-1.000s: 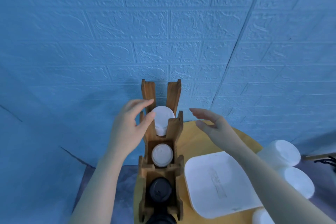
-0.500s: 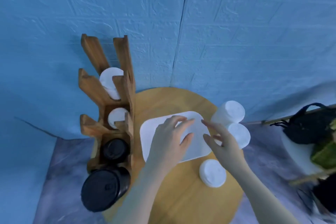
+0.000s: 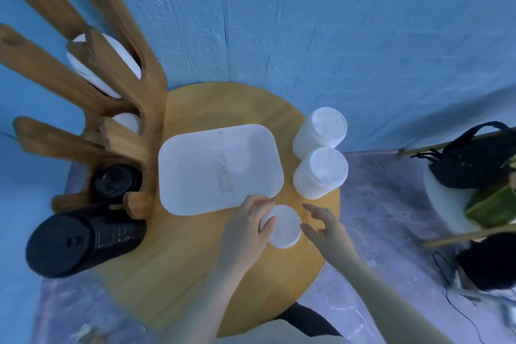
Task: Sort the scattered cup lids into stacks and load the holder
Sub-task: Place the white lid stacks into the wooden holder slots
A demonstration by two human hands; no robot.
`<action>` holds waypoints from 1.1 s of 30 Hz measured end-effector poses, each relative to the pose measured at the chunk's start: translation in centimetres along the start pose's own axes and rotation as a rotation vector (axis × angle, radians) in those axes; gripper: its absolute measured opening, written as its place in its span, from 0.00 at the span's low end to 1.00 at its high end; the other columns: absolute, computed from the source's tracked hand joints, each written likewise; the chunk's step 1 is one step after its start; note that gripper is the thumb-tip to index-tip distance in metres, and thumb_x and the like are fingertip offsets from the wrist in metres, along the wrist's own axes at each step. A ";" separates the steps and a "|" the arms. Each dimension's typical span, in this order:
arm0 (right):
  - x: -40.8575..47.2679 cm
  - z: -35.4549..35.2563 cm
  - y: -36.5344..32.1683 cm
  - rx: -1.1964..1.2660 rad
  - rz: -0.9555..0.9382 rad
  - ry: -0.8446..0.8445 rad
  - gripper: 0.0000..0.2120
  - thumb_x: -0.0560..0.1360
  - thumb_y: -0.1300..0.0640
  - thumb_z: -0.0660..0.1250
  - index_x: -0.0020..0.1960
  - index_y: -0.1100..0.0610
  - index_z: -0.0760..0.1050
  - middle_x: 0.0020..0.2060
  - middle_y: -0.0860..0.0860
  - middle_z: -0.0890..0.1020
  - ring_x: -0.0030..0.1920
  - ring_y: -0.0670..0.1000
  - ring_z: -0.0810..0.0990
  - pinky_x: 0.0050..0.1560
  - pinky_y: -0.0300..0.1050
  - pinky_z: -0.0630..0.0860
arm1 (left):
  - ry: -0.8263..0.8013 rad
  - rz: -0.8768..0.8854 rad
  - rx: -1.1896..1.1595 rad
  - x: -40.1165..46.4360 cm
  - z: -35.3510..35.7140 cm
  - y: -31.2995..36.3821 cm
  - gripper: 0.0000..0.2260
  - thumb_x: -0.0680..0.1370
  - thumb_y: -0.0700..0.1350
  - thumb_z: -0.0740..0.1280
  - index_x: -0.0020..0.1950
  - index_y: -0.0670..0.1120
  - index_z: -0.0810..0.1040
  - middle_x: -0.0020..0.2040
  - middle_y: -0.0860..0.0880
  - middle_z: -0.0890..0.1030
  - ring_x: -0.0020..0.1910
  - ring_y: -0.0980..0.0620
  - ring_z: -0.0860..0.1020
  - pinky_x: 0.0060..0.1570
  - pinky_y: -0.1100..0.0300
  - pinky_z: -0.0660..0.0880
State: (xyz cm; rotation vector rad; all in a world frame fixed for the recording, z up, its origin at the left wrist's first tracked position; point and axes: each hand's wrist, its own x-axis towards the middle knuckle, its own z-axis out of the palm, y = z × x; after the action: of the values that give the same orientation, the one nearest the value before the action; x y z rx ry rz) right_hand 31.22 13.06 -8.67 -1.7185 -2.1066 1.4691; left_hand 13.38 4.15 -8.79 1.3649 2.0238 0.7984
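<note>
The short white lid stack point(image 3: 282, 227) sits near the front edge of the round tabletop point(image 3: 173, 268), just in front of the white tray point(image 3: 212, 167). The left hand point(image 3: 245, 234), over the tray a moment ago, now curls around the stack's left side, while the right hand point(image 3: 325, 229) waits open just beside it. I think this stack goes into the wooden holder point(image 3: 122, 109) next, and two taller white stacks point(image 3: 321, 173) remain.

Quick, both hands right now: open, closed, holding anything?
Left hand: fingers curled on the white lid stack on the table.
Right hand: open, beside the stack, holding nothing.
</note>
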 end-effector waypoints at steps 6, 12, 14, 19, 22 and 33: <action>1.2 0.9 0.8 0.052 0.080 -0.068 0.26 0.76 0.52 0.70 0.71 0.52 0.68 0.61 0.44 0.73 0.58 0.45 0.74 0.58 0.40 0.71 | 0.153 -0.063 -0.050 -1.7 2.1 -0.3 0.14 0.80 0.54 0.65 0.62 0.50 0.82 0.55 0.55 0.75 0.53 0.57 0.78 0.45 0.61 0.81; 2.0 0.6 1.3 0.219 0.163 -0.095 0.27 0.75 0.55 0.72 0.71 0.55 0.68 0.57 0.49 0.78 0.57 0.50 0.77 0.60 0.49 0.76 | -0.057 -0.422 -0.146 -2.1 4.4 0.1 0.26 0.81 0.55 0.65 0.77 0.51 0.66 0.73 0.53 0.69 0.75 0.51 0.64 0.71 0.54 0.64; 2.1 0.7 1.1 0.284 0.212 -0.118 0.25 0.75 0.58 0.71 0.70 0.56 0.70 0.57 0.51 0.79 0.57 0.52 0.78 0.62 0.52 0.76 | -0.063 -0.477 -0.197 -2.2 5.3 0.6 0.25 0.82 0.52 0.64 0.78 0.50 0.65 0.75 0.52 0.68 0.78 0.50 0.57 0.73 0.53 0.59; 2.0 0.7 1.6 0.375 0.248 -0.119 0.14 0.75 0.62 0.69 0.60 0.56 0.76 0.53 0.51 0.81 0.56 0.51 0.79 0.59 0.48 0.76 | 0.055 -0.516 -0.441 -2.8 6.6 -0.2 0.20 0.81 0.40 0.65 0.73 0.47 0.72 0.68 0.53 0.74 0.72 0.51 0.69 0.62 0.69 0.65; 1.6 0.2 1.6 0.399 0.231 -0.104 0.13 0.75 0.61 0.70 0.59 0.54 0.77 0.50 0.50 0.81 0.55 0.52 0.79 0.58 0.48 0.77 | 0.089 -0.542 -0.546 -3.0 6.4 0.1 0.20 0.81 0.37 0.66 0.73 0.45 0.73 0.66 0.53 0.77 0.63 0.57 0.75 0.53 0.76 0.69; -2.1 -9.7 -3.5 0.613 -0.079 0.181 0.08 0.74 0.61 0.72 0.52 0.54 0.81 0.46 0.50 0.85 0.48 0.50 0.83 0.50 0.46 0.79 | 0.175 -0.258 -0.843 2.6 0.5 10.0 0.17 0.75 0.35 0.72 0.59 0.52 0.80 0.52 0.58 0.83 0.48 0.66 0.82 0.47 0.71 0.76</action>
State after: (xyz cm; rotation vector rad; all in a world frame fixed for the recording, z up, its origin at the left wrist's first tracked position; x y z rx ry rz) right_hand 34.91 17.65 0.02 -1.4418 -1.4076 1.6312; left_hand 18.92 9.67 -2.07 0.5586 1.6094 1.4552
